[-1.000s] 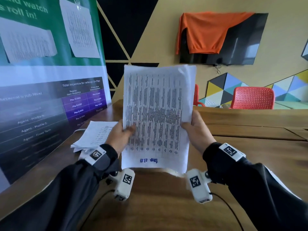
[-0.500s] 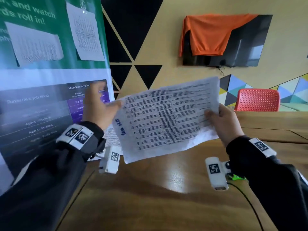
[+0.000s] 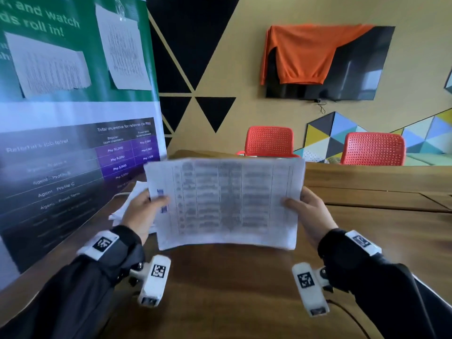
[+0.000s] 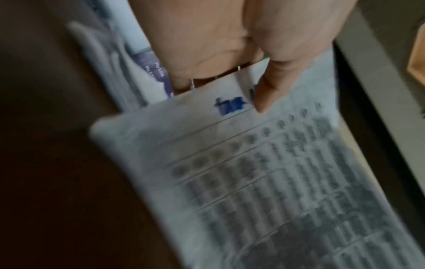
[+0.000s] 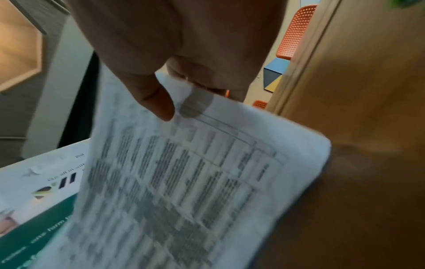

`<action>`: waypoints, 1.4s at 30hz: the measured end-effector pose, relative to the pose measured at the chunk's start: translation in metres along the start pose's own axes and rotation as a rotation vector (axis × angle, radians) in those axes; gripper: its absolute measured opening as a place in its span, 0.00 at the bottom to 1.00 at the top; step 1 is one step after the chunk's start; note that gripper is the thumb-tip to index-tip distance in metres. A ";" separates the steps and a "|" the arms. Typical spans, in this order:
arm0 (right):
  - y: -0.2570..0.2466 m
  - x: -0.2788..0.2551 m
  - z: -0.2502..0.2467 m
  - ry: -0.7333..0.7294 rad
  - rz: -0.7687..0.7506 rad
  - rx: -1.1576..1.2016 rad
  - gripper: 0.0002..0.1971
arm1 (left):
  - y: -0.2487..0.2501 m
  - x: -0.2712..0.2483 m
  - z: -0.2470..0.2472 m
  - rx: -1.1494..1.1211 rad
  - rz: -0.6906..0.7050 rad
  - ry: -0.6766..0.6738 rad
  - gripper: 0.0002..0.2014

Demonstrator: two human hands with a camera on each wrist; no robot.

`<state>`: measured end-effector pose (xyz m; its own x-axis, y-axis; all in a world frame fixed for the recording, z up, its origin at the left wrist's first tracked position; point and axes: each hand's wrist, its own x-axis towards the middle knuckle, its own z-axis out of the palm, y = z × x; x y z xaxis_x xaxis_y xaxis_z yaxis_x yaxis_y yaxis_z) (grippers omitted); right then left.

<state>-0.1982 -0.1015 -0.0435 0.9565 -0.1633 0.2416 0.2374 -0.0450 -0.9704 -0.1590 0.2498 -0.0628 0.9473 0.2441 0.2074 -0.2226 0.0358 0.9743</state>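
A tall green, white and dark banner point(image 3: 73, 143) fills the left of the head view, with two printed pages point(image 3: 49, 67) fixed to its green upper part. The brown wooden table point(image 3: 232, 289) spreads across the lower half of the frame. At upper right a dark television point(image 3: 354, 69) hangs on the wall, and an orange sweater point(image 3: 300, 52) is draped over its upper left corner. Below it, two red perforated chairs point(image 3: 269, 140) stand behind the far edge of the table.

In the centre of the frame a printed sheet point(image 3: 225, 204), covered in table rows and blurred, is held clear of the table, long side across, its lower edge bowed. Blue handwriting sits near its left edge. Whether more than one sheet is held together cannot be told. A loose pile of papers point(image 3: 133, 194) lies on the table at centre left, partly hidden behind the hand there.

The left hand point(image 3: 140, 214) grips the sheet's left edge, thumb point(image 4: 264, 91) on the printed face beside the blue writing and the fingers behind. The right hand point(image 3: 310, 211) grips the right edge the same way, thumb point(image 5: 156, 102) pressed on the front and the fingers curled behind the paper.
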 end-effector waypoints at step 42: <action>-0.014 0.021 -0.020 -0.144 0.008 -0.139 0.16 | 0.004 -0.050 0.154 -0.280 -0.263 -0.358 0.07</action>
<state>-0.1849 -0.1236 -0.0244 0.9750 -0.0216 0.2212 0.2137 -0.1815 -0.9599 -0.1723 0.0887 -0.0555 0.9880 -0.1528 0.0240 0.0266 0.3205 0.9469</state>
